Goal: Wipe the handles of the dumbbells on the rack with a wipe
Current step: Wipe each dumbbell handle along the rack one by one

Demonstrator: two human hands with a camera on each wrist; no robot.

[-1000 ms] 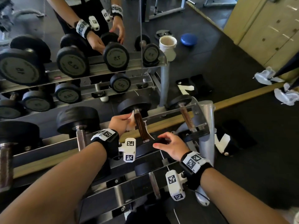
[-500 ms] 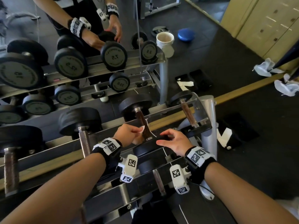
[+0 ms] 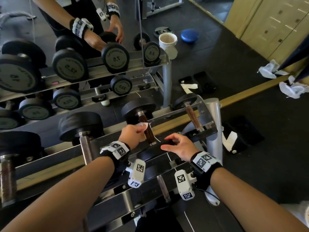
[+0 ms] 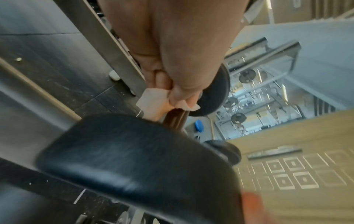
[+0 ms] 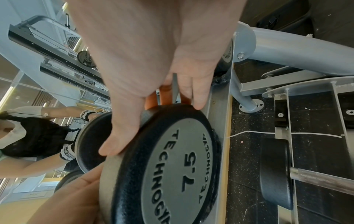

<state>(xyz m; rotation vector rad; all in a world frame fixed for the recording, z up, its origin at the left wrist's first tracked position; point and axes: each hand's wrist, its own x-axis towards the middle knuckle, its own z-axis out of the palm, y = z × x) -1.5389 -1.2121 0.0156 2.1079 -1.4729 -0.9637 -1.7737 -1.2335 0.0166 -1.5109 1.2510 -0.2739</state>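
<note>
A black 7.5 dumbbell lies across the top rails of the rack point(image 3: 212, 129), with its brown handle point(image 3: 148, 131) running away from me. My left hand point(image 3: 133, 133) grips a white wipe point(image 3: 143, 125) wrapped against the middle of that handle. The left wrist view shows the left hand point(image 4: 172, 94) pinching the wipe point(image 4: 151, 100) on the handle point(image 4: 175, 119), just beyond the near head point(image 4: 134, 159). My right hand point(image 3: 173, 143) holds the near head point(image 3: 157, 149). In the right wrist view the right hand point(image 5: 155, 125) has thumb and fingers spread round the head's rim point(image 5: 178, 166).
A larger dumbbell point(image 3: 85, 148) lies to the left on the same tier, and a small one point(image 3: 192, 118) to the right. Another handle point(image 3: 162, 186) sits on the tier below. A mirror point(image 3: 100, 91) behind the rack reflects it. White cloths point(image 3: 292, 88) lie on the floor at right.
My left hand slid the wipe down the handle toward me, then back up to its middle. My right hand stayed on the near head.
</note>
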